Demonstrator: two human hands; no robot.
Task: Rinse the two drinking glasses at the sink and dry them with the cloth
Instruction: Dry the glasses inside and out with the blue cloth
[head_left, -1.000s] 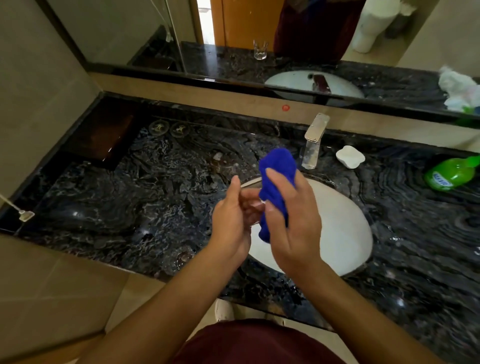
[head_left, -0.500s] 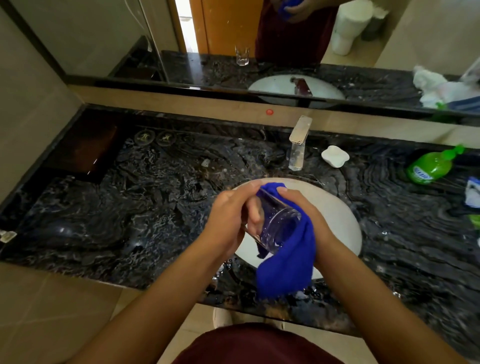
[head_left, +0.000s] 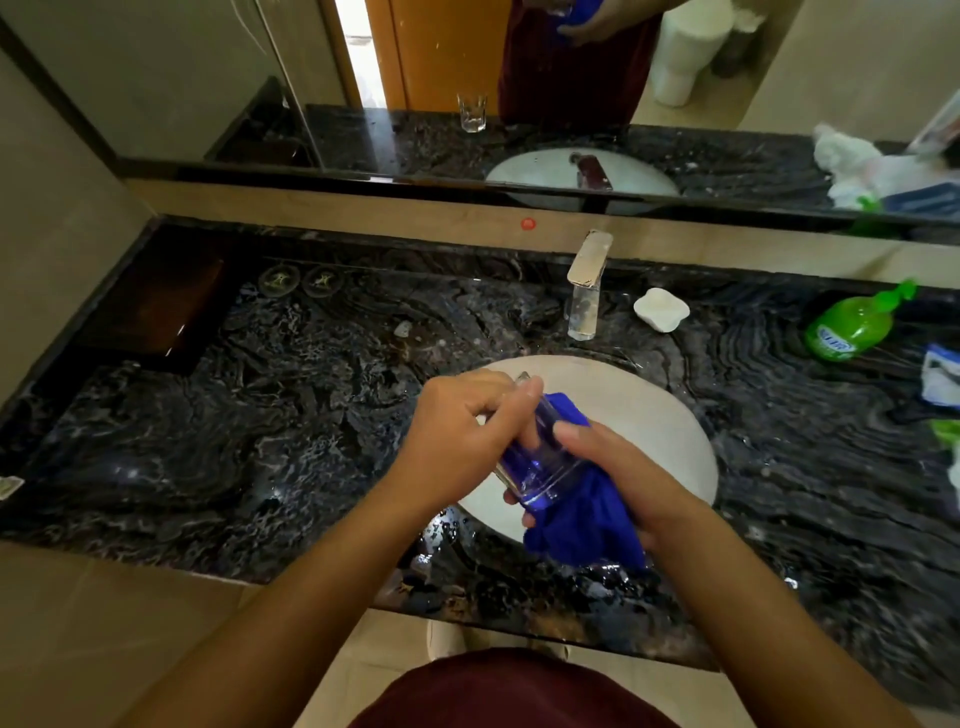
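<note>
A clear drinking glass (head_left: 540, 467) lies tilted over the white sink (head_left: 660, 400), base toward me. My left hand (head_left: 457, 431) grips it near the rim. My right hand (head_left: 618, 467) holds the blue cloth (head_left: 587, 530) against the glass's lower side and base. Blue shows through the glass wall, and the cloth's loose end hangs below my right wrist. A second glass (head_left: 472, 111) shows only as a reflection in the mirror, standing upright on the counter; on the real counter I cannot see it.
The faucet (head_left: 587, 286) stands behind the basin with a white soap dish (head_left: 661, 309) to its right. A green bottle (head_left: 852, 327) and some packets lie at the far right. The dark marble counter (head_left: 260, 415) is wet near the basin.
A second ago both hands held the bunched cloth upright. Since then the glass has come into view, tilted base toward me, and my right hand has slid the cloth down to its base.
</note>
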